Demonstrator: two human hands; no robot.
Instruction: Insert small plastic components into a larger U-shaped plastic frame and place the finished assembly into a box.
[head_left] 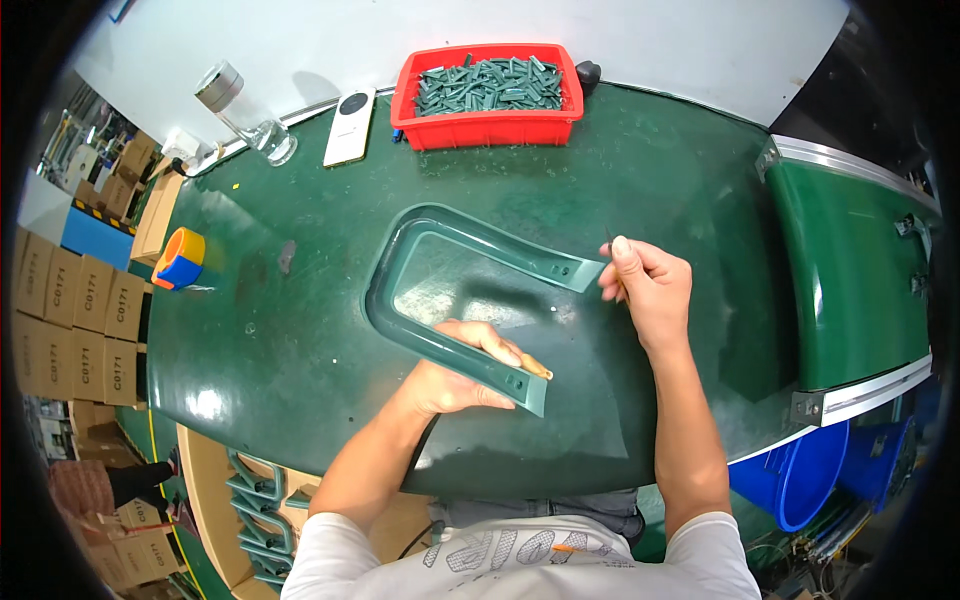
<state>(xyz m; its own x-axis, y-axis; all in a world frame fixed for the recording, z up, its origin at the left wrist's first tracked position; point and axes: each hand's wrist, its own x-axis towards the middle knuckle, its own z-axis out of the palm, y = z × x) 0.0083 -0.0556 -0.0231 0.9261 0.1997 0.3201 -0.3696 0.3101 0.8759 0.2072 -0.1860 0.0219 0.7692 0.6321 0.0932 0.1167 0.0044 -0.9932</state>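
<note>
A green U-shaped plastic piece, with small holes near both ends, is held above the table with its open side to the right. My left hand is closed around its nearer arm, close to the end. A tan covering, perhaps a finger cot, shows at a fingertip of that hand. Beside the tip of the farther arm, my right hand has its thumb and fingers pinched together. A thin dark tip pokes up from the pinch; the rest of whatever it holds is hidden by the fingers.
A red bin full of small green pieces stands at the back, near a white phone and a glass bottle. Tape rolls lie left. A conveyor borders the right. A carton of similar U-shaped pieces sits lower left.
</note>
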